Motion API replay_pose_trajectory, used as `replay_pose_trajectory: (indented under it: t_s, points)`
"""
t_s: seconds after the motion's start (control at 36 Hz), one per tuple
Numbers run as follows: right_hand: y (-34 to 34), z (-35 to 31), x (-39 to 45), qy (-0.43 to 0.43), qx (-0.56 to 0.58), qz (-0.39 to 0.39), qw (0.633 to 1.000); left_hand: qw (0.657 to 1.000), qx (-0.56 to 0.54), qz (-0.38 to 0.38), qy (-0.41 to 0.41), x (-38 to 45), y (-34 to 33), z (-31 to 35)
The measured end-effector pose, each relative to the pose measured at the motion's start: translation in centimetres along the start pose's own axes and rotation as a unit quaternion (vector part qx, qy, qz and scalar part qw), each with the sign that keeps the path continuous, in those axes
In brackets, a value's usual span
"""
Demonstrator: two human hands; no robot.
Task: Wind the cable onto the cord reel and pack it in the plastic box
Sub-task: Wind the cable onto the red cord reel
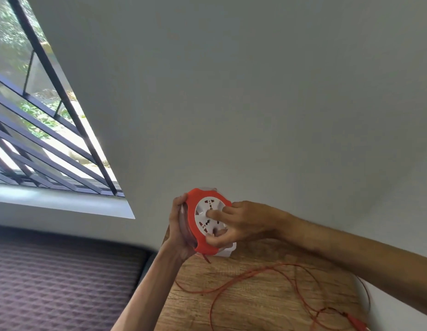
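Wooden tabletop (267, 295) against a grey wall (255, 91), window (40, 115) left. Reel (208, 222) held above its far edge: left hand (180, 226) grips the rim, right hand (245, 223) fingers (213, 214) pinching the hub. Cable (231, 281) loops loose across the tabletop.

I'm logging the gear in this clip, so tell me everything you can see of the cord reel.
The cord reel is a round plastic spool with an orange scalloped front rim and a white centre face carrying sockets. It is held upright in the air above the wooden table. The left hand grips its left edge; the right hand has fingers on the white face. Orange cable trails from its bottom onto the table.
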State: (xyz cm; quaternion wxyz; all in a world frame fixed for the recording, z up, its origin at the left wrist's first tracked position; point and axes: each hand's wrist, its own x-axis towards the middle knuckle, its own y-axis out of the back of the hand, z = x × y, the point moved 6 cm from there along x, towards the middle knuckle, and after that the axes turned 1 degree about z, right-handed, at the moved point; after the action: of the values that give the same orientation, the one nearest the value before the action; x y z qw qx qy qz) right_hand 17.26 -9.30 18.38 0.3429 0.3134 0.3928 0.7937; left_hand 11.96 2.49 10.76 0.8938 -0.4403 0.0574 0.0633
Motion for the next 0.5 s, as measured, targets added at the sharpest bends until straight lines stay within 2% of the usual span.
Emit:
replay_pose_trajectory:
  t_s: [0.14,0.36,0.5]
  points:
    - [-0.6,0.3,-0.9,0.030,-0.015,-0.002,0.999,1.000,0.019,-0.007,0.001,0.1,0.2,0.1]
    - [-1.7,1.9,-1.6,-0.061,-0.017,-0.058,0.996,0.999,0.026,0.036,-0.003,0.0,0.2,1.1]
    - [-1.3,0.9,-1.6,-0.017,-0.026,-0.067,0.997,0.998,0.057,0.025,0.007,-0.5,0.3,0.9]
